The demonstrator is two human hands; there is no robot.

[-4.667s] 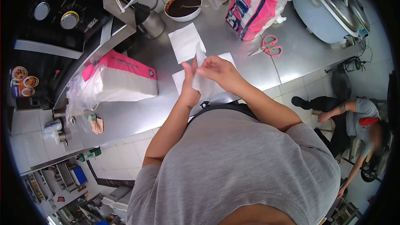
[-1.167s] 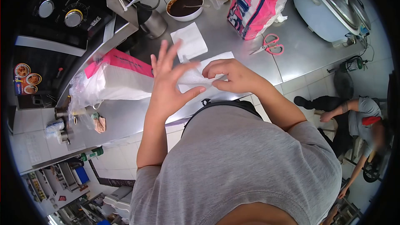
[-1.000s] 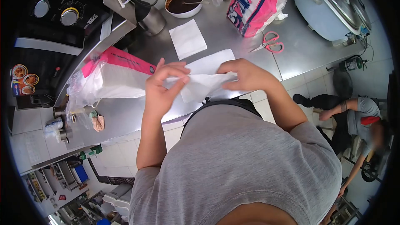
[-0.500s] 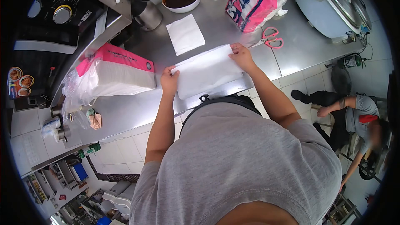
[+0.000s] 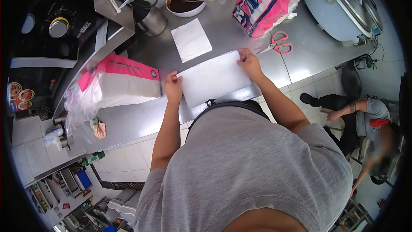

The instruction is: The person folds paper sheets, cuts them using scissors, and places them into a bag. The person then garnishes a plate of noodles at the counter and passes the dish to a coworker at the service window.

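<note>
A white paper napkin point(image 5: 216, 78) lies spread on the steel counter, close to my waist. My left hand point(image 5: 173, 87) pinches its far left corner between thumb and fingers. At the far right corner, my right hand point(image 5: 250, 64) has the same sheet pinched. Just beyond it rests a smaller folded white napkin point(image 5: 191, 41), touched by neither hand. An opened pack of white napkins point(image 5: 128, 87), pink along its top, lies on its side left of my left hand. Pink-handled scissors point(image 5: 281, 43) lie to the right of my right hand.
Along the back stand a bowl of dark sauce point(image 5: 186, 1) with a spoon, a metal kettle point(image 5: 151, 19) and another pink pack point(image 5: 266, 4). A large lidded cooker point(image 5: 332, 10) is at right, a black microwave point(image 5: 51, 25) at left. A seated person point(image 5: 367, 114) is at far right.
Both hands and the napkin sit slightly lower in the view, as do the things on the counter. The napkin looks flatter between my hands. The seated person's head has dipped.
</note>
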